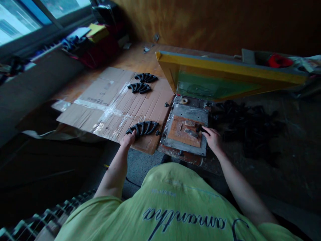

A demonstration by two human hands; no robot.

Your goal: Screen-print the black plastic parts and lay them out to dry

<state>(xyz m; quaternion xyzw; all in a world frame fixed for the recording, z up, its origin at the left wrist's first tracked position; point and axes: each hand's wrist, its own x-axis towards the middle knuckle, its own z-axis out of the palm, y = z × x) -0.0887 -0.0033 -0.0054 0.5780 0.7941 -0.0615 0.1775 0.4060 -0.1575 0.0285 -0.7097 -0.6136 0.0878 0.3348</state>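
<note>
My left hand (128, 139) grips the end of a fanned row of black curved moulded parts (142, 128), which lies on taped cardboard sheets (112, 107). Two more black rows (139, 88) rest farther up the cardboard. My right hand (212, 139) pinches a small black part (200, 128) at the edge of an orange-brown wooden jig (184, 133). That jig is fixed on a grey metal plate (187, 144). Above the plate, a yellow-framed printing screen (215, 75) stands tilted up on its hinged side.
A heap of black parts (248, 129) lies on the dark bench right of the plate. Red material (279, 61) sits among cloth at the back right. Papers and clutter (95, 36) line the window sill at the back left. A radiator (42, 217) stands at the lower left.
</note>
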